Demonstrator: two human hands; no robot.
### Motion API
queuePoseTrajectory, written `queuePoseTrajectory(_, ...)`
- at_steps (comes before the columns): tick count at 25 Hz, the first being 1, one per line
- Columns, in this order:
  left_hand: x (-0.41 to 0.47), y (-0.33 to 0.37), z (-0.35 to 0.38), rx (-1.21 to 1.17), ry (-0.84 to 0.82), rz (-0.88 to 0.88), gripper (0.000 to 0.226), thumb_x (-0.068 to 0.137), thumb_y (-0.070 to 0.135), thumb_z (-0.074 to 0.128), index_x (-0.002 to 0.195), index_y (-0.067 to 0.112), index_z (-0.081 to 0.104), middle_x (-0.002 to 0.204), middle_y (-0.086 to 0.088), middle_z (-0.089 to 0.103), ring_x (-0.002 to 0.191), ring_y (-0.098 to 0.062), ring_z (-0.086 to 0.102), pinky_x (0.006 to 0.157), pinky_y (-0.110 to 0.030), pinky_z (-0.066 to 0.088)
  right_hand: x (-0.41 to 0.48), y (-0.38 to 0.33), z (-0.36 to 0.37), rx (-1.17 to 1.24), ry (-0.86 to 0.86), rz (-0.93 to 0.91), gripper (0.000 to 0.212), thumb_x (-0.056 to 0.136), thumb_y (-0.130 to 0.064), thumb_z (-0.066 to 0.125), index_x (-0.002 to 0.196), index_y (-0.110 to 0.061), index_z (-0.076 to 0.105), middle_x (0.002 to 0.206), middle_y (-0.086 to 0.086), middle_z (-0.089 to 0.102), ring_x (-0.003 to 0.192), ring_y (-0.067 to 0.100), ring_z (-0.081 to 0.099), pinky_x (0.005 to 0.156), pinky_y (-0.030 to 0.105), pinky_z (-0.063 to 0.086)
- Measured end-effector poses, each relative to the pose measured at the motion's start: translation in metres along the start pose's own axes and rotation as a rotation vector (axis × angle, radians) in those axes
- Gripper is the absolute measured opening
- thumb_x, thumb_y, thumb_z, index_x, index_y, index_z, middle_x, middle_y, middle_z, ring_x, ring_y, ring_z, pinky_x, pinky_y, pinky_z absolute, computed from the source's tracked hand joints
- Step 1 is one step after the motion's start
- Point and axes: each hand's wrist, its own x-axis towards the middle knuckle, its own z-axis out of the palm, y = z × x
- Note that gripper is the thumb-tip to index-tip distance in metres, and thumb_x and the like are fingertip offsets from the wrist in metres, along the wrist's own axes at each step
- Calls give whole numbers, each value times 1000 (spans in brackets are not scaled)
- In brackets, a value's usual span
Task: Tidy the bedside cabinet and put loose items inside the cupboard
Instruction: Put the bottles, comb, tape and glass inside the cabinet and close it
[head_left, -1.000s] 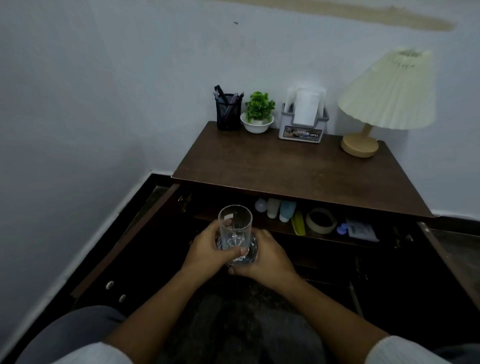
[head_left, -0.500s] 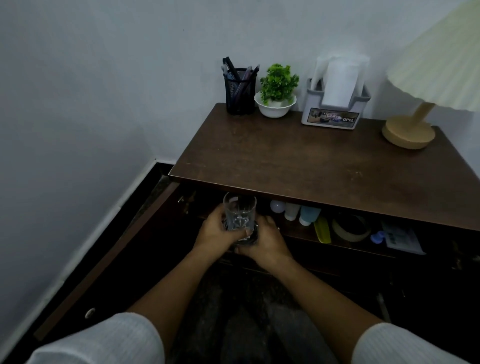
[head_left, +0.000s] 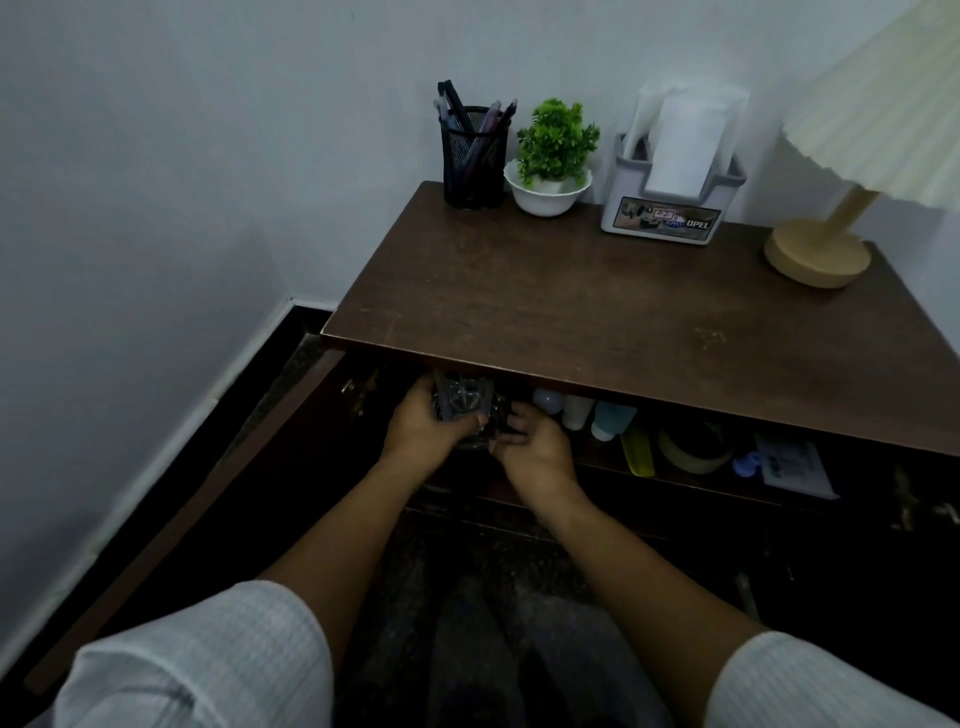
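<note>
Curling left-hand fingers (head_left: 470, 422) round the glass (head_left: 462, 402), cupping its base with right-hand fingers (head_left: 511, 418), steadying it for setting down on the shelf (head_left: 597, 460) beside the bottles (head_left: 576, 413).

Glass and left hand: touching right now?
Touching. In the head view the left hand wraps its fingers round the glass, with no gap showing between them.

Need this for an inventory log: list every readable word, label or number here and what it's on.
"OPEL": sticker on the front of the grey tissue holder.
Rest of that sticker: too blurred to read.
White packet: print too small to read.
No other text shows.
</note>
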Motion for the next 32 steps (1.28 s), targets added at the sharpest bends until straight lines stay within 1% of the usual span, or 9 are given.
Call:
queuePoseTrajectory(2,-4,0,1,58,20,0,73,72,30,89,135,20,54,125,-1,67,113,-19,64,96,-33,52,-3,4,1,50,16,21,54,95,7,57,146,-7,46,141,10,57,109,17,61,97,31,54)
queuePoseTrajectory(3,-7,0,0,80,32,-10,77,70,35,89,137,20,53,128,-1,65,115,-20,63,96,-33,52,-6,4,0,97,12,32,53,96,7,56,146,-7,46,141,11,56,112,18,60,99,35,54)
queuePoseTrajectory(6,-15,1,-2,76,73,-100,89,64,43,90,140,21,50,129,-1,65,115,-22,63,99,-41,53,-12,1,-4,243,-2,94,47,96,11,53,141,-3,48,127,11,59,106,19,62,86,31,57)
queuePoseTrajectory(9,-19,2,-2,-82,104,-239,84,71,25,89,144,18,48,117,0,64,109,-24,64,98,-45,54,-16,-1,-5,319,-12,142,44,96,12,52,137,-1,50,126,14,60,110,24,64,77,26,57)
queuePoseTrajectory(13,-16,-1,-3,-285,169,-327,82,78,11,81,150,15,41,130,-6,61,117,-25,61,104,-48,51,-13,-1,-4,406,-43,147,44,95,10,55,138,-1,51,130,15,60,117,26,63,82,30,59)
queuePoseTrajectory(18,-22,8,-2,-512,167,-323,73,92,-8,58,156,8,27,132,-7,57,118,-22,59,97,-34,50,-7,-5,-4,485,-113,142,50,95,9,56,143,-3,47,137,13,57,119,24,62,92,38,57)
queuePoseTrajectory(22,-19,10,2,-605,181,-356,68,94,-13,49,156,8,28,142,-14,55,123,-25,58,109,-41,47,-4,-5,-5,497,-166,134,55,95,9,55,147,-6,44,144,10,53,121,22,61,96,40,56)
queuePoseTrajectory(29,-17,12,2,-634,152,-360,64,97,-13,43,156,7,30,147,-17,50,122,-23,55,109,-41,46,-3,-6,-7,479,-249,116,65,93,7,57,153,-13,39,154,5,46,130,24,55,97,42,56)
queuePoseTrajectory(32,-30,21,-4,-478,96,-344,61,97,-9,43,155,8,31,144,-11,52,123,-23,54,108,-39,46,-10,-10,-6,445,-262,122,65,93,7,56,153,-12,39,154,6,46,131,25,54,94,40,56)
